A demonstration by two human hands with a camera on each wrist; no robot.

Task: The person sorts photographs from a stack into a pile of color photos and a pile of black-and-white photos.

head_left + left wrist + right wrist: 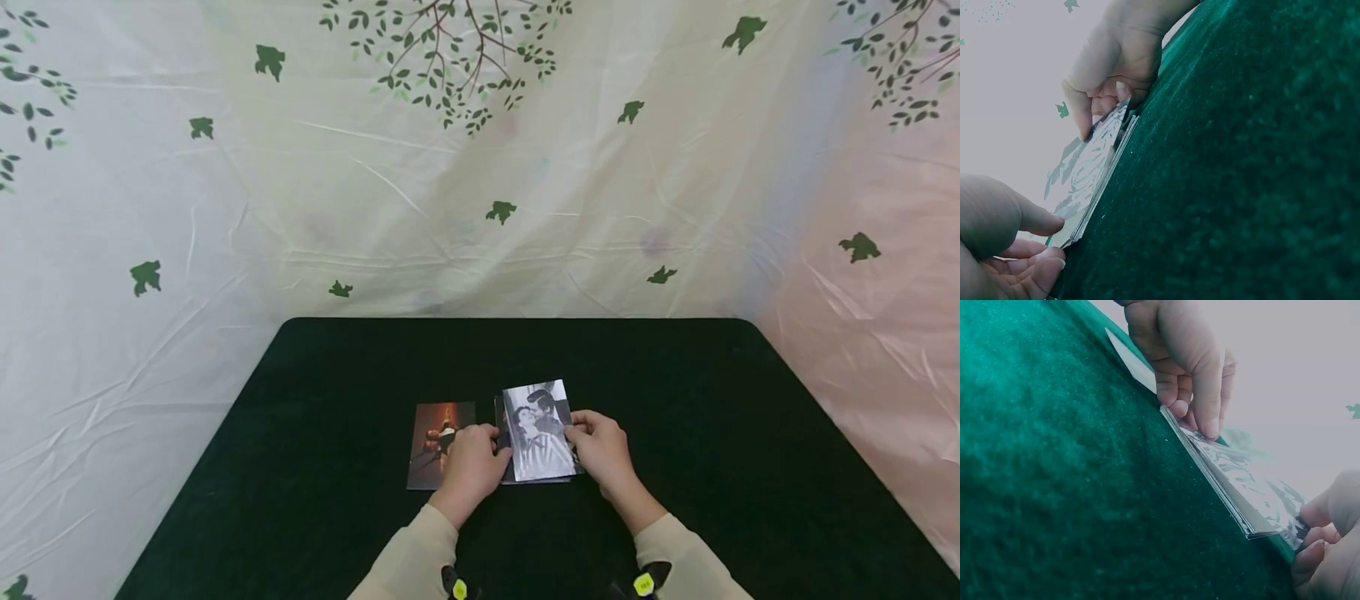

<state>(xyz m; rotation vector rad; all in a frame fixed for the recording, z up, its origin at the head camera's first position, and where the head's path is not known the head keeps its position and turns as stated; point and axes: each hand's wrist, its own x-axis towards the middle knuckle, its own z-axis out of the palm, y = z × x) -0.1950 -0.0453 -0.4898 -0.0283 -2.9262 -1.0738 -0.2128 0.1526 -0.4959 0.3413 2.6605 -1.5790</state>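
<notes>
A black-and-white photo card (538,437) showing a couple lies slightly askew on top of a stack of photo cards (500,413). My right hand (602,452) pinches the photo card at its right edge between thumb and fingers, and that side is lifted a little off the stack in the left wrist view. At the opposite side, my left hand (474,463) holds the stack's left edge, thumb above and fingers against the side. Left of the stack, a dark orange-toned photo card (429,450) lies flat, partly covered by the left hand.
A dark green cloth-covered table (337,375) spreads around the cards, with rounded far corners. Behind it hangs a pale curtain (420,217) printed with leaves and branches. Both forearms wear cream sleeves (420,550) with dark wrist straps.
</notes>
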